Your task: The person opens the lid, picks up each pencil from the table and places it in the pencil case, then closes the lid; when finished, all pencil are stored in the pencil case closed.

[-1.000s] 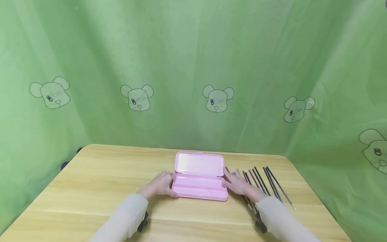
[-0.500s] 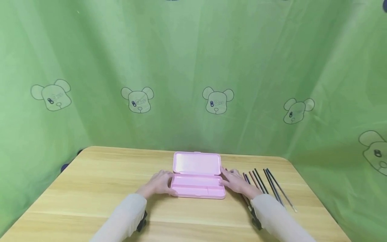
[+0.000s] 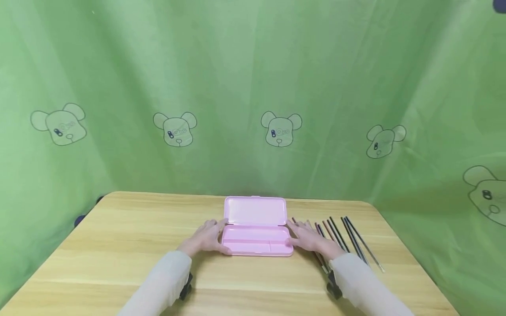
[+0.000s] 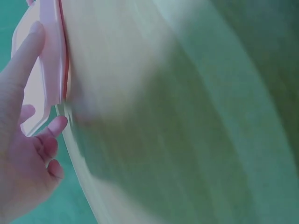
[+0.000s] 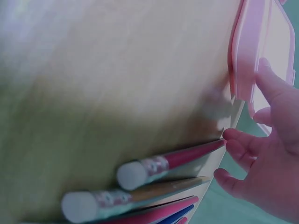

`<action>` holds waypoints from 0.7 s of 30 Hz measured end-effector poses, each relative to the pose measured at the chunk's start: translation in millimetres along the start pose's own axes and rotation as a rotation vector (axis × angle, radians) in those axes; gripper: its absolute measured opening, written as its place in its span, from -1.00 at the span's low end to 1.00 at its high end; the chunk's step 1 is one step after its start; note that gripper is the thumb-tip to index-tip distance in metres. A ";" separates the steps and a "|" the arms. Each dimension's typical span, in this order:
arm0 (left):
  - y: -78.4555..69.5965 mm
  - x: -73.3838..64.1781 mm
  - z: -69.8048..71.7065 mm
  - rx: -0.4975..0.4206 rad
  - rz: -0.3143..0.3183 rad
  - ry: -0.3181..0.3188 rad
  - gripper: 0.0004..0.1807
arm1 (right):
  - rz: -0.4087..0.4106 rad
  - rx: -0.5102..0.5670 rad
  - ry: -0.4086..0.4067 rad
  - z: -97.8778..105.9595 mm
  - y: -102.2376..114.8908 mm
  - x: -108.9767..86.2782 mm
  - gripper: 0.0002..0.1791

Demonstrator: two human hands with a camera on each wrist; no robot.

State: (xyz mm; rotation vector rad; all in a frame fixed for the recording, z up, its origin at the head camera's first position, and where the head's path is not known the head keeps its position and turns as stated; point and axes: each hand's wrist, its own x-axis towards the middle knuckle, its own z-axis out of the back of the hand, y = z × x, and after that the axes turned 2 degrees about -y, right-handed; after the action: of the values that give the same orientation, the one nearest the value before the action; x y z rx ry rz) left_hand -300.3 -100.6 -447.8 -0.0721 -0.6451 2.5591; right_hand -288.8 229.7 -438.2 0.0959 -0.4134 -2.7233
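A pink pencil case [image 3: 253, 235] lies with its lid [image 3: 255, 210] raised, and nothing shows in its compartments. At its left end my left hand [image 3: 206, 236] touches the case; in the left wrist view the thumb [image 4: 27, 53] lies straight along the end wall and the other fingers bend loosely. My right hand [image 3: 308, 237] is at the opposite end, its thumb [image 5: 273, 84] against the wall and its fingers spread near the lid. Several pencils [image 3: 336, 235] lie right of the case, partly under my right wrist; a red pencil [image 5: 194, 155] is close to the fingertips.
The wooden table [image 3: 118, 245] reaches back to a green curtain [image 3: 221, 66] with bear-head outlines. The white-tipped ends of the nearer pencils point toward the front edge. A dark wrist camera [image 3: 334, 285] hangs under the right sleeve.
Between my hands the pencil case has shifted slightly left and turned squarer to the table. Both hands stay at its ends, and the view has moved a little.
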 end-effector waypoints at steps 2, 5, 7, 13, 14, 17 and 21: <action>-0.8 0.9 1.2 0.006 0.022 0.025 0.13 | -0.003 -0.008 -0.002 0.1 -0.4 0.4 -0.23; -1.5 2.0 2.7 0.018 0.057 0.055 0.11 | 0.000 -0.018 -0.007 0.1 -1.2 2.5 -0.24; -1.0 1.7 2.6 0.036 0.071 0.072 0.09 | 0.002 -0.026 -0.010 -0.3 -1.7 4.1 -0.25; -0.1 1.0 -0.1 0.049 0.050 0.072 0.07 | 0.025 0.040 -0.044 0.0 -5.0 -0.9 -0.35; -0.5 1.4 -0.4 0.045 0.044 0.068 0.06 | 0.031 0.069 -0.053 1.2 -6.3 -3.5 -0.36; -1.4 2.3 0.1 0.037 0.040 0.058 0.05 | 0.024 0.164 -0.068 6.9 -11.5 -12.5 -0.38; 0.1 3.2 2.0 0.049 0.064 0.074 0.05 | 0.018 0.242 -0.086 14.4 -22.7 -25.0 -0.39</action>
State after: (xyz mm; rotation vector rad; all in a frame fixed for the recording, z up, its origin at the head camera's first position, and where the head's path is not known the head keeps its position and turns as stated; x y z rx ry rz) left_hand -303.5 -100.0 -445.8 -0.1728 -0.5609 2.6187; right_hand -275.6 263.2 -431.0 0.0389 -0.7633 -2.6546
